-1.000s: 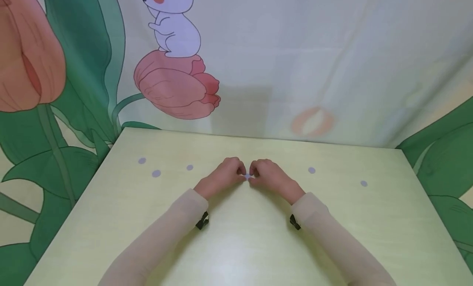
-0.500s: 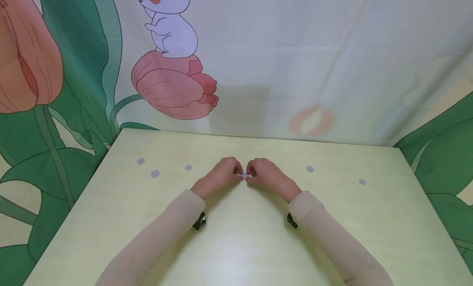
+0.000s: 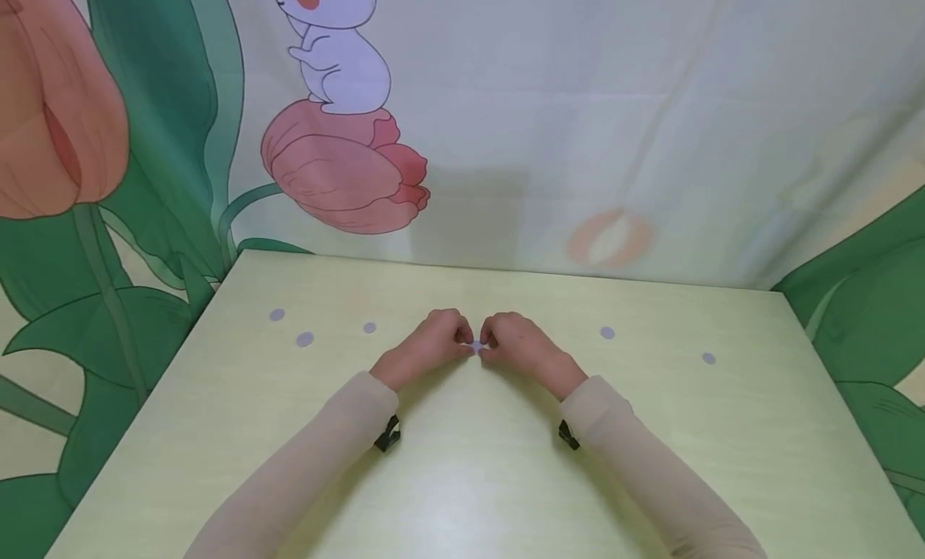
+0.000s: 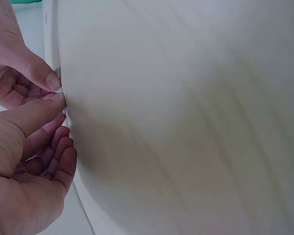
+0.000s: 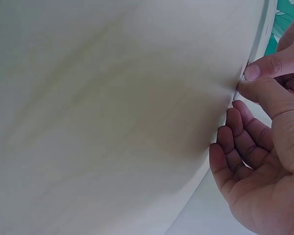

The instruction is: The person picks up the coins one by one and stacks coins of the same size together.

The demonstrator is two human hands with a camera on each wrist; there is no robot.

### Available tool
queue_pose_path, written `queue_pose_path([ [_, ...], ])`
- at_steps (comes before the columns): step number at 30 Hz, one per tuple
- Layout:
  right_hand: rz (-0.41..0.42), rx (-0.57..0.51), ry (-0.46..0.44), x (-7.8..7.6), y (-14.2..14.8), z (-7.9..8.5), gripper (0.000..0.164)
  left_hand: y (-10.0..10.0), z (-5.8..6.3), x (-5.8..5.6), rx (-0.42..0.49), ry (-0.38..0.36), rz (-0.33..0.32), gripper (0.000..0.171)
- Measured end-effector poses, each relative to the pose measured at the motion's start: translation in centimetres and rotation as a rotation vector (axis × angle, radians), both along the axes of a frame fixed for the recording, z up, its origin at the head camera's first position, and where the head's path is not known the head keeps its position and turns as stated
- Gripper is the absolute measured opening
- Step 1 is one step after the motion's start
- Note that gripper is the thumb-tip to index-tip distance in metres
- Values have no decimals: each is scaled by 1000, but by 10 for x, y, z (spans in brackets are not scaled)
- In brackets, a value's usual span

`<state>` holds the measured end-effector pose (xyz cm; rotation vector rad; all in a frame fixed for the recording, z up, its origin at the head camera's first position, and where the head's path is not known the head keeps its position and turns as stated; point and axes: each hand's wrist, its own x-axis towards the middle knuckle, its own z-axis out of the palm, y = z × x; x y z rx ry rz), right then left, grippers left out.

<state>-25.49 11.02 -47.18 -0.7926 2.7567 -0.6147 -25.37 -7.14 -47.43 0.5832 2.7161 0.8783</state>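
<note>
A small flat lavender disc (image 3: 477, 346) lies at the back middle of the table, partly covered by fingertips. My left hand (image 3: 435, 339) pinches its left edge between thumb and curled forefinger. Across a narrow gap, my right hand (image 3: 522, 342) pinches the right edge in the same manner. Seen low from the left wrist, the left thumb (image 4: 41, 111) almost meets the right thumb (image 4: 41, 74) at the table surface. The right wrist view has both sets of fingertips touching the tabletop; the disc itself hardly shows there.
Similar lavender discs lie flat on the pale table (image 3: 462, 479): a disc (image 3: 306, 340) and others to the left, a disc (image 3: 608, 332) and another disc (image 3: 709, 358) to the right. A printed curtain (image 3: 549, 141) hangs behind the back edge.
Both hands stay on the disc with hardly any movement between them. The whole head view shifts slightly.
</note>
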Motion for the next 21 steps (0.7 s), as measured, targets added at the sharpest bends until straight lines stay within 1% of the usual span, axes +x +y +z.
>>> queue_pose_path([
  [3, -1, 5, 16, 2, 1, 2, 13, 0, 1, 0, 12, -14, 1, 11],
  [6, 2, -3, 5, 4, 1, 3, 13, 1, 1, 0, 10, -34, 12, 12],
  [10, 27, -17, 2, 2, 4, 1, 14, 1, 1, -1, 2, -42, 9, 12],
  [16, 121, -19, 109, -3, 10, -4, 17, 1, -1, -3, 5, -36, 5, 10],
  [21, 148, -38, 187, -6, 13, -8, 16, 0, 0, -2, -3, -47, 23, 10],
])
